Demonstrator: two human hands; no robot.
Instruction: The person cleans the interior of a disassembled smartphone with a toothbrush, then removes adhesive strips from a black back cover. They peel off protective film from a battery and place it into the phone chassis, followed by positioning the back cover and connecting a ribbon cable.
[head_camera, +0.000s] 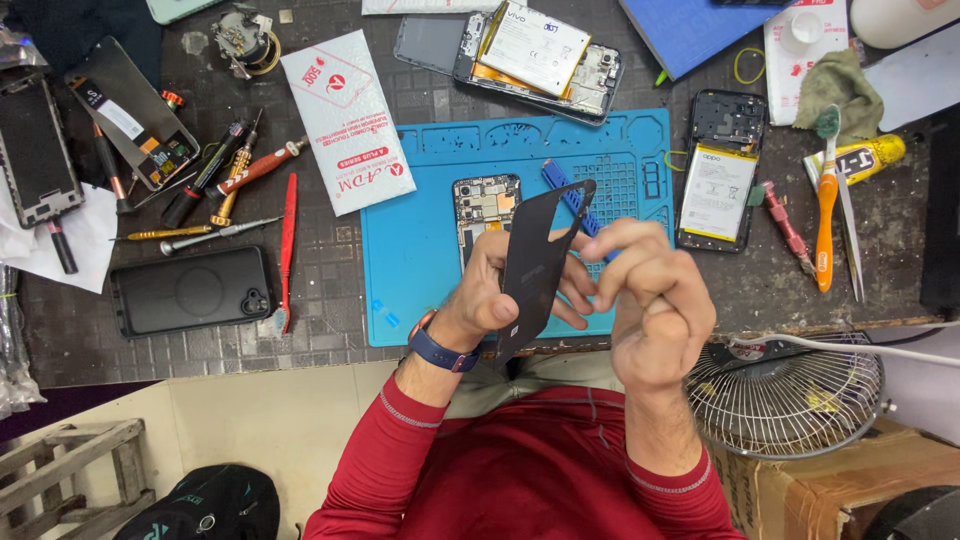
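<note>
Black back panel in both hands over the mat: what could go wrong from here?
1. The thin black panel, pinched by the left hand and right hand, could flex and crack or crease.
2. If it slips, it may land on the opened phone lying exposed on the blue mat right below.
3. The right hand also seems to grip a blue tool; its tip could scratch the panel.

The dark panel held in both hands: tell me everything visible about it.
The dark panel is a thin, flat, matte black sheet shaped like a phone back cover, with rounded corners. It looks like plastic. It is held tilted, nearly edge-on to the camera, above the blue work mat. The left hand grips it from the left side, and the right hand touches its right edge with the fingertips. It partly hides an opened phone lying on the mat.
</note>
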